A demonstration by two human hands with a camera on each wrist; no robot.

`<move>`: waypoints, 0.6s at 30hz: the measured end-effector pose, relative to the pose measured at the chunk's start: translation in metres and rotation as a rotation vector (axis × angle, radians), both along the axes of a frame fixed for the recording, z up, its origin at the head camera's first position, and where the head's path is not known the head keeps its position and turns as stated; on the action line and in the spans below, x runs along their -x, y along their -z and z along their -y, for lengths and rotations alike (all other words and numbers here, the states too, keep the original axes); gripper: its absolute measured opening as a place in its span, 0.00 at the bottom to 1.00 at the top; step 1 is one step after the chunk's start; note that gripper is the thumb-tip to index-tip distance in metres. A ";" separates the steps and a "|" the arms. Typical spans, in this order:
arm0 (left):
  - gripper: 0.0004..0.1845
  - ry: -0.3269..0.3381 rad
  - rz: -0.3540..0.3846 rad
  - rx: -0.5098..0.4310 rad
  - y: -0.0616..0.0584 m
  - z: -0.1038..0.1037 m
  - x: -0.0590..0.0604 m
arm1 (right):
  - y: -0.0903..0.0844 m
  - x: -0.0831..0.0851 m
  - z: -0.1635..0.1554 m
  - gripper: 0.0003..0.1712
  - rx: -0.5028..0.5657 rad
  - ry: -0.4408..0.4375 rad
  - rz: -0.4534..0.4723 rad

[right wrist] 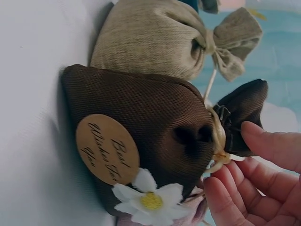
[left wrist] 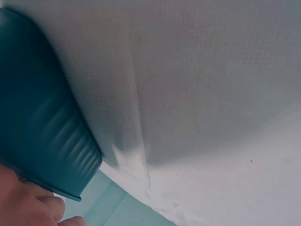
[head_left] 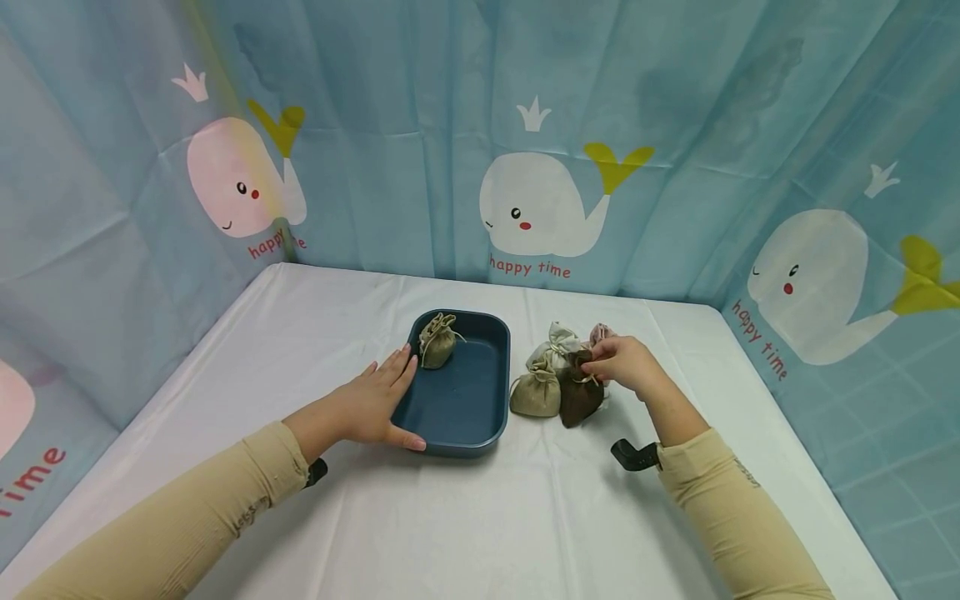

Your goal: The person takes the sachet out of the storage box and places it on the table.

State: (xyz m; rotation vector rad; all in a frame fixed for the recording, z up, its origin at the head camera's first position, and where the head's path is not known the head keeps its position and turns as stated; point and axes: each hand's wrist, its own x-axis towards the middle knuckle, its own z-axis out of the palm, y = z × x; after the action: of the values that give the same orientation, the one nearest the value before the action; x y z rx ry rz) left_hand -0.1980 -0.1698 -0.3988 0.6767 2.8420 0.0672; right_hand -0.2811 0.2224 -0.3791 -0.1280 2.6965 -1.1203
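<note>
While my left hand (head_left: 375,404) lies flat and relaxed against the tray (head_left: 457,417) on the worktop (head_left: 525,517), my right hand (head_left: 622,362) pinches the tied neck of the brown pouch (head_left: 577,398), just right of the tray.

Table (head_left: 525,517) with white cloth cover — bearing a dark blue tray (head_left: 459,417) near its centre and, just right of the tray, a cluster of small drawstring pouches: olive (head_left: 536,395), brown (head_left: 578,398), cream (head_left: 557,343), pink (head_left: 599,334).

brown pouch (head_left: 579,393) upright, blue tray (head_left: 459,408) beside
</note>
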 end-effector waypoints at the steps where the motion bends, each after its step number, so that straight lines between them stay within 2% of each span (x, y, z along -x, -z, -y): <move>1: 0.71 0.000 0.000 -0.002 0.000 0.000 0.000 | -0.001 -0.001 -0.001 0.16 0.002 0.000 0.002; 18: 0.71 -0.006 0.005 -0.011 -0.001 0.000 -0.001 | -0.021 -0.005 -0.009 0.16 0.112 -0.038 -0.035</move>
State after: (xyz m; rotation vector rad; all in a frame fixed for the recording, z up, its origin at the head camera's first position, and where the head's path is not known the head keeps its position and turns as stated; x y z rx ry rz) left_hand -0.1975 -0.1693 -0.3977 0.6693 2.8408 0.0852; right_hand -0.2758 0.2309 -0.3582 -0.2188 2.6497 -1.2690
